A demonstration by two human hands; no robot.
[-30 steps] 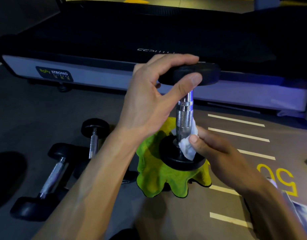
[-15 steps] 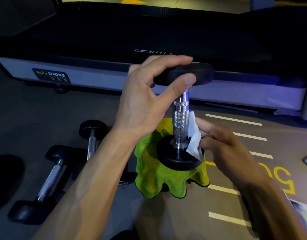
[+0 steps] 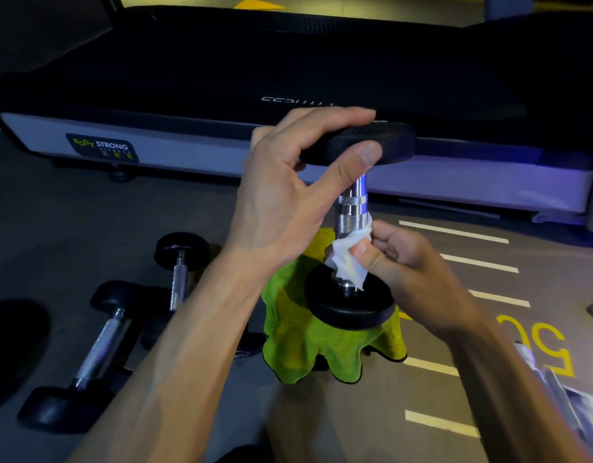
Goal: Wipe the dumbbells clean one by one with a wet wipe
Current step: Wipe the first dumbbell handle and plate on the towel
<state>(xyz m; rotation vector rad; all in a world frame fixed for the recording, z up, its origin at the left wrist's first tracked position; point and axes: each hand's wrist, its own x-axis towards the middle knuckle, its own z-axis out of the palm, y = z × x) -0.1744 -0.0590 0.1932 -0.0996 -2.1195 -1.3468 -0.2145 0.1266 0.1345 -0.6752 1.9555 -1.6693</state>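
The upright dumbbell (image 3: 352, 208) stood on end on a green cloth (image 3: 308, 349) spread on the floor, its lower black head (image 3: 348, 309) resting on the cloth and its upper black head (image 3: 368, 142) directly above. The left hand (image 3: 288, 192) gripped the upper head from the side away from the wipe, fingers curled over the top rim and the thumb pressed against the front edge. The right hand (image 3: 408, 265) pinched a crumpled white wet wipe (image 3: 347, 259) between thumb and curled fingers, holding it against the lower part of the knurled chrome handle (image 3: 351, 217), just above the lower head. Part of the wipe hung down to touch the handle's collar.

To the left-hand side of the upright dumbbell, two more dumbbells lay on the dark floor. The nearer dumbbell (image 3: 98, 345) lay at an angle well apart from the cloth, and the farther dumbbell (image 3: 180, 272) lay between it and the cloth, with one head partly hidden behind the left forearm. Behind the upright dumbbell ran a treadmill (image 3: 288, 61) with a pale side rail bearing a "BODY STRONG" label (image 3: 101, 148). Pale floor stripes (image 3: 455, 232) and a yellow painted number (image 3: 535, 345) showed on the right-hand side of the upright dumbbell, beyond the right forearm.
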